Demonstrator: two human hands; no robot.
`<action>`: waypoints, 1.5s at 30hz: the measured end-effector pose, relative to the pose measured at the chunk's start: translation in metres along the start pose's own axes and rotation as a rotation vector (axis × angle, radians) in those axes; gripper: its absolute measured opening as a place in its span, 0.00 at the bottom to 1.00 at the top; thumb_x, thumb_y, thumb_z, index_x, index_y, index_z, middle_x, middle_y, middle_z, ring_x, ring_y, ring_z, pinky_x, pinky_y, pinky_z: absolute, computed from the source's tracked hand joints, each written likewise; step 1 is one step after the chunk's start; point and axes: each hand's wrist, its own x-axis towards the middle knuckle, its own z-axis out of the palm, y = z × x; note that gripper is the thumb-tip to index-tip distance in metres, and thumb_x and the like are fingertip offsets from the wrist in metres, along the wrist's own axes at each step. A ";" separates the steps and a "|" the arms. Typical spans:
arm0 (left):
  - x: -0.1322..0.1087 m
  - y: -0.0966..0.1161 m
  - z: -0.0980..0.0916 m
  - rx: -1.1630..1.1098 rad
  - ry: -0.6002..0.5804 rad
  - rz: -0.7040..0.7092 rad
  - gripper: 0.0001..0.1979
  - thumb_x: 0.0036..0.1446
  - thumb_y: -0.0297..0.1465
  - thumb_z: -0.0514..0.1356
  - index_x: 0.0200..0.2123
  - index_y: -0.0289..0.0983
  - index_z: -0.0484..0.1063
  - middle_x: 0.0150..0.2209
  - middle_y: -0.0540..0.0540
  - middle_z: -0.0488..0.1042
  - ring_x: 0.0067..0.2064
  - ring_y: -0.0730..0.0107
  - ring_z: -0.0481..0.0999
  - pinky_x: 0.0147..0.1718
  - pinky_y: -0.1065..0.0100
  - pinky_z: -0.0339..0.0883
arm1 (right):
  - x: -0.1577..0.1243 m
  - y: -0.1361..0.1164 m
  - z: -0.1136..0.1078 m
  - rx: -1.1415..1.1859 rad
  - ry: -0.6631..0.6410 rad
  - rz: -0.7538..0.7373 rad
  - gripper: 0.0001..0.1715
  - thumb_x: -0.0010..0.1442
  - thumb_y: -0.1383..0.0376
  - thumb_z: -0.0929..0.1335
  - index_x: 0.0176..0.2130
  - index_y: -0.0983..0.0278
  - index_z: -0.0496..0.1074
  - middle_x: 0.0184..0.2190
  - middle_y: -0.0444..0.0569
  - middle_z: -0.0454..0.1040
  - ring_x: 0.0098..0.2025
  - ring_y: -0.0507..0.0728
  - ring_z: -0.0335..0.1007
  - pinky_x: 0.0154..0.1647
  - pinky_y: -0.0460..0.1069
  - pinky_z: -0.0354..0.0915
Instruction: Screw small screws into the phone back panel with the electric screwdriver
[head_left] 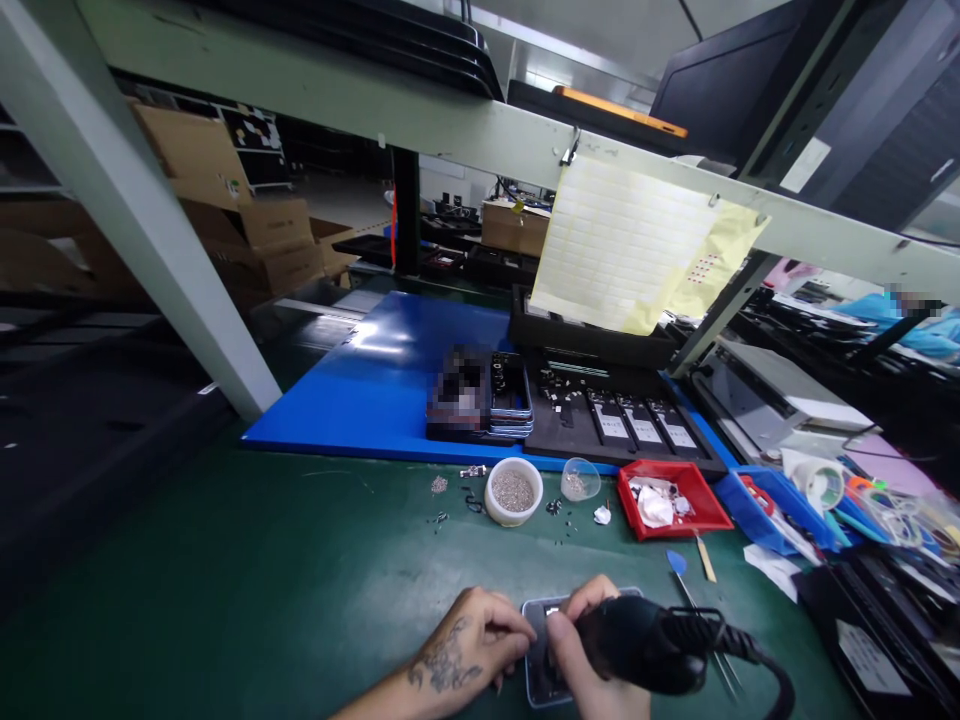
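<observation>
At the bottom centre a phone-sized frame (535, 668) with a light rim lies on the green mat. My left hand (469, 645) is at its left edge, fingers curled with the fingertips together; whatever they pinch is too small to make out. My right hand (581, 655) is over the frame's right part, its fingers wrapped round a black corded tool (641, 640). The tool hides part of the hand and of the frame. Above them stands a round white tub (514, 492) of small metal screws, with loose screws and small parts beside it.
A blue mat (337, 400) carries stacked phone frames (511, 398) and a black tray (570, 430) with parts. A red bin (675, 500), a blue bin (780, 510) and tweezers (705, 620) lie to the right. A shelf beam (450, 125) crosses above, with paper sheets (622, 240) hanging.
</observation>
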 end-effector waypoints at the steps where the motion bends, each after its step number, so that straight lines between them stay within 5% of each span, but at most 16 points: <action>1: 0.000 0.001 0.000 0.004 0.001 0.002 0.11 0.48 0.32 0.61 0.23 0.28 0.78 0.25 0.49 0.66 0.20 0.76 0.65 0.19 0.75 0.58 | 0.001 -0.001 -0.002 0.005 -0.016 -0.004 0.18 0.53 0.52 0.71 0.25 0.59 0.63 0.17 0.38 0.62 0.17 0.50 0.54 0.19 0.46 0.51; 10: 0.000 -0.003 0.001 0.087 0.032 0.011 0.10 0.47 0.30 0.61 0.25 0.29 0.80 0.22 0.49 0.68 0.21 0.74 0.65 0.19 0.74 0.55 | 0.002 -0.004 -0.009 0.055 -0.143 0.014 0.17 0.54 0.53 0.70 0.26 0.60 0.63 0.19 0.37 0.62 0.19 0.50 0.54 0.21 0.46 0.51; 20: 0.002 -0.014 0.002 0.118 0.000 -0.012 0.12 0.52 0.32 0.57 0.25 0.31 0.77 0.20 0.52 0.66 0.19 0.75 0.64 0.16 0.75 0.55 | 0.009 -0.005 -0.015 0.046 -0.138 0.017 0.18 0.54 0.52 0.71 0.25 0.59 0.63 0.17 0.38 0.62 0.18 0.51 0.58 0.20 0.47 0.55; 32: 0.004 -0.015 0.003 0.304 0.027 0.111 0.04 0.44 0.27 0.67 0.27 0.37 0.82 0.21 0.51 0.70 0.25 0.73 0.68 0.26 0.75 0.58 | 0.016 -0.042 -0.019 0.585 -0.168 0.024 0.14 0.59 0.58 0.70 0.28 0.60 0.64 0.15 0.35 0.65 0.18 0.46 0.59 0.21 0.44 0.56; 38: 0.004 -0.021 0.004 0.333 0.053 0.153 0.04 0.43 0.28 0.70 0.28 0.38 0.82 0.21 0.51 0.72 0.25 0.73 0.68 0.26 0.74 0.57 | 0.016 -0.039 -0.011 0.611 -0.169 0.050 0.13 0.60 0.59 0.70 0.30 0.60 0.64 0.16 0.35 0.66 0.18 0.47 0.61 0.23 0.45 0.57; 45: -0.002 -0.009 0.002 0.371 -0.041 0.266 0.08 0.54 0.28 0.61 0.32 0.35 0.82 0.26 0.45 0.77 0.30 0.68 0.74 0.31 0.73 0.60 | 0.016 -0.037 -0.017 0.624 -0.176 0.030 0.12 0.60 0.59 0.69 0.30 0.60 0.64 0.16 0.35 0.65 0.18 0.47 0.60 0.23 0.45 0.57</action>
